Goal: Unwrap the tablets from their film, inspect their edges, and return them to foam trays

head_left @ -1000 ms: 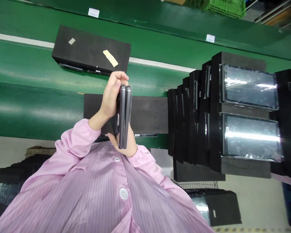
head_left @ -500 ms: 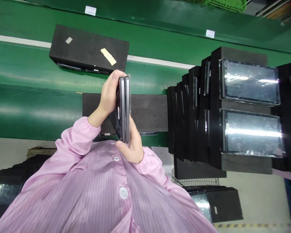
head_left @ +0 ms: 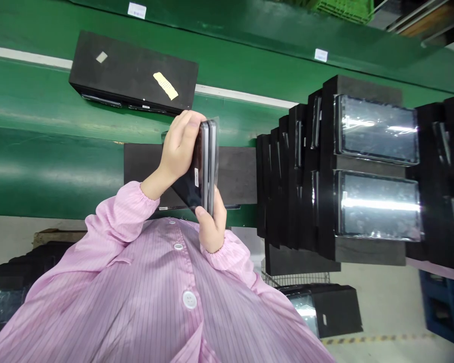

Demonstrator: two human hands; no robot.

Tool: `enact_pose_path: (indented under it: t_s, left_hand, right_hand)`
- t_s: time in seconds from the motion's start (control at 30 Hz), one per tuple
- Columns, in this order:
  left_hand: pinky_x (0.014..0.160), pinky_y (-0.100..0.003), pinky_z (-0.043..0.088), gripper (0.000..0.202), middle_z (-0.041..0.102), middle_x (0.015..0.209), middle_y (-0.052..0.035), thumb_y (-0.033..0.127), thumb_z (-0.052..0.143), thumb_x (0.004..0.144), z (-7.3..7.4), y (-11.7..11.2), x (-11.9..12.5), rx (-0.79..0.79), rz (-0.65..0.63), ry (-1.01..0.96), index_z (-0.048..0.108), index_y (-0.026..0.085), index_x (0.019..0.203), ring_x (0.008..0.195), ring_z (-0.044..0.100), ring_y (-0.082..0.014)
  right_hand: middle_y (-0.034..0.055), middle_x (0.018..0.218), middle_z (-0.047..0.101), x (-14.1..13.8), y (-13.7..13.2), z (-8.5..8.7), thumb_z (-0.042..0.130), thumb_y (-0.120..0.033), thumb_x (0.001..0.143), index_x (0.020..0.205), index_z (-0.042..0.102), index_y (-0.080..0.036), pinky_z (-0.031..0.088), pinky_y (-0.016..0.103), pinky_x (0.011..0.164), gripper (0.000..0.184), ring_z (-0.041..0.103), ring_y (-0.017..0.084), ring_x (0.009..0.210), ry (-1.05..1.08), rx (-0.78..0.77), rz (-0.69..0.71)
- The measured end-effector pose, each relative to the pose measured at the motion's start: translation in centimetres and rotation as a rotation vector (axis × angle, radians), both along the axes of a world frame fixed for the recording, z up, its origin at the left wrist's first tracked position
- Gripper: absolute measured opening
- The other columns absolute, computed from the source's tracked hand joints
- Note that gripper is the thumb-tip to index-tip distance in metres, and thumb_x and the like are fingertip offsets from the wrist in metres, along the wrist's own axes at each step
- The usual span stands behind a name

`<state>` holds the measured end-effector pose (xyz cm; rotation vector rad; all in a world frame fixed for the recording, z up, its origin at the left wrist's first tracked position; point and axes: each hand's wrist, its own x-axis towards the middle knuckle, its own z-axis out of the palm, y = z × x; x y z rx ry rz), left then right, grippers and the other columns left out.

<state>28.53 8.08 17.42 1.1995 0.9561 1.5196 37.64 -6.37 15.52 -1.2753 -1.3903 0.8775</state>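
Two thin dark flat panels point(head_left: 208, 166), pressed together and held on edge, stand between my hands above the bench. They look like screens with silvery edges, clear film and a small white label. My left hand point(head_left: 179, 143) grips their upper left part, its fingers curled over the top. Round their lower end closes my right hand point(head_left: 213, 222), thumb on the near side; its other fingers are partly hidden behind them. Beneath lies a black foam block point(head_left: 236, 169), with edges of more panels showing along its near side.
Another black foam block point(head_left: 132, 70) with yellow tape lies farther back on the green bench point(head_left: 53, 171). To the right stand several black foam pieces point(head_left: 306, 196) holding panels, two glossy screens point(head_left: 378, 204) facing up among them. A blue crate point(head_left: 439, 302) is at lower right.
Both hands have carried the panels slightly to the right, turning them so more of the left face shows. The surroundings have shifted a little left as the camera moved.
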Motion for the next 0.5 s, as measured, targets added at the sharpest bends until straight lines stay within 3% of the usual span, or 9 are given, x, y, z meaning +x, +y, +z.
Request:
enact_pose_path:
  t_s: [0.17,0.33,0.4,0.5]
  left_hand:
    - [0.096,-0.040,0.049,0.034,0.057,0.081,-0.0011,0.050,0.052,0.094,0.2,0.1,0.6,-0.051,-0.021,0.001,0.061,0.024,0.074,0.100,0.062,-0.0212]
    - [0.097,-0.039,0.049,0.033,0.060,0.082,-0.0014,0.048,0.051,0.095,0.5,-0.1,0.6,-0.043,-0.023,0.012,0.063,0.024,0.075,0.098,0.063,-0.0202]
    - [0.098,-0.037,0.049,0.033,0.062,0.087,-0.0019,0.049,0.050,0.095,-0.4,-0.2,0.3,-0.044,0.003,0.020,0.064,0.025,0.078,0.101,0.063,-0.0196]
    - [0.099,-0.031,0.046,0.026,0.064,0.100,-0.0021,0.049,0.054,0.093,-4.0,0.1,-0.7,-0.126,0.198,-0.023,0.063,0.025,0.089,0.109,0.060,-0.0170]
  right_hand:
    - [0.0063,0.149,0.051,0.0,-0.4,-1.2,0.044,-0.043,0.095,0.148,0.042,-0.026,0.042,0.055,0.116,0.056,0.046,0.031,0.141,0.060,-0.018,-0.059]
    - [0.0076,0.145,0.056,-0.1,-0.1,-0.1,0.044,-0.043,0.096,0.147,0.042,-0.026,0.046,0.053,0.112,0.054,0.052,0.030,0.136,0.029,0.022,-0.053]
    - [0.0090,0.142,0.058,0.0,0.0,0.5,0.047,-0.042,0.095,0.145,0.043,-0.025,0.049,0.052,0.110,0.054,0.055,0.030,0.132,-0.027,0.017,-0.029]
    - [0.0098,0.139,0.060,0.5,0.1,1.4,0.055,-0.035,0.090,0.143,0.045,-0.024,0.053,0.049,0.106,0.055,0.060,0.030,0.127,-0.041,0.040,0.040]
